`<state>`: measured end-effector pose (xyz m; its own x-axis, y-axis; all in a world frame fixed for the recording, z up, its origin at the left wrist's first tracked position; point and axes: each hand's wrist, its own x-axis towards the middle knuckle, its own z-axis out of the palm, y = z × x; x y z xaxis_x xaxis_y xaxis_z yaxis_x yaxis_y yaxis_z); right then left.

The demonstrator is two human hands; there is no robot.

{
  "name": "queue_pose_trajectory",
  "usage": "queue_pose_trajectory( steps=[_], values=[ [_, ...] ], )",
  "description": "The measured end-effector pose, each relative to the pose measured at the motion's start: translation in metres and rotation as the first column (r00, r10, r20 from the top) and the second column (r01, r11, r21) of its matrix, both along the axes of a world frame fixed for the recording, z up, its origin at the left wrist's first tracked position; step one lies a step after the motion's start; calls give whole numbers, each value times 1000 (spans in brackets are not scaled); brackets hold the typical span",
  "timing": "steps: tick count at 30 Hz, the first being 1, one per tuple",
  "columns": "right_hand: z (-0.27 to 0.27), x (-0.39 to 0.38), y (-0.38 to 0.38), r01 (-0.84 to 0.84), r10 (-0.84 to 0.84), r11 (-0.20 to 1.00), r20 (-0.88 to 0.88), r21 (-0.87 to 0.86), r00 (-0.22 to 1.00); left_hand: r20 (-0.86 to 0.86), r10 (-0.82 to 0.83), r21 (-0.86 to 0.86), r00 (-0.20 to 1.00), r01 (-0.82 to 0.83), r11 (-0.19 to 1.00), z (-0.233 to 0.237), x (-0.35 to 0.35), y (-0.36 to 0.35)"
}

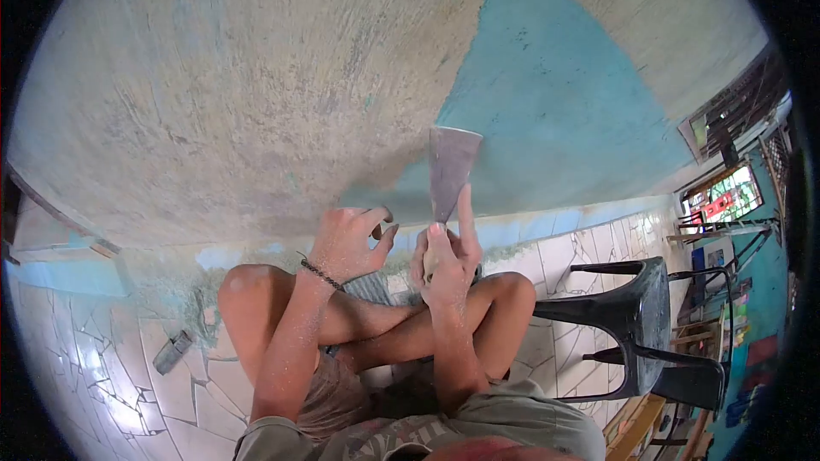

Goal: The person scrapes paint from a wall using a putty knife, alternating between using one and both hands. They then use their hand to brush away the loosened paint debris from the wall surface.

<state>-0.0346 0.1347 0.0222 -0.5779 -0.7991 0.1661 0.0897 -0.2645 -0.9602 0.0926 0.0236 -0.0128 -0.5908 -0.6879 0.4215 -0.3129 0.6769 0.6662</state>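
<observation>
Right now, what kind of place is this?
Probably a room in a home being redone: the wall has its blue paint partly scraped off, the right hand holds a scraper, and a black stool stands on the cracked-tile floor.

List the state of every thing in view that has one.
scraper: gripped in the right hand, forefinger along the blade, blade against the wall at the paint's edge.
left hand: fingers curled, holding nothing, beside the scraper.
wall: mostly scraped bare.
blue paint: one patch left on.
black chair: unoccupied, by the right knee.
floor tiles: cracked, dusty.
</observation>
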Motion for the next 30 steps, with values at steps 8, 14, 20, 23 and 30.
queue_pose_trajectory(
  steps=[8,14,20,23,30],
  values=[
    [-21,-7,7,-15,15,1000,8,15,1000,-12,-22,9,1000,22,1000,0,-4,0],
    [-37,-4,9,-12,16,998,-55,65,998,48,-50,34,998,48,998,-2,-9,6],
    [4,-2,-7,-32,34,998,24,-58,999,64,-29,36,997,27,999,-4,-7,5],
    [-17,-2,2,-23,22,1000,-31,-13,999,22,-28,30,999,28,999,-2,-5,3],
    [30,-1,-10,16,-17,998,-19,-57,1000,64,-43,70,997,39,997,2,-4,4]
  ],
)
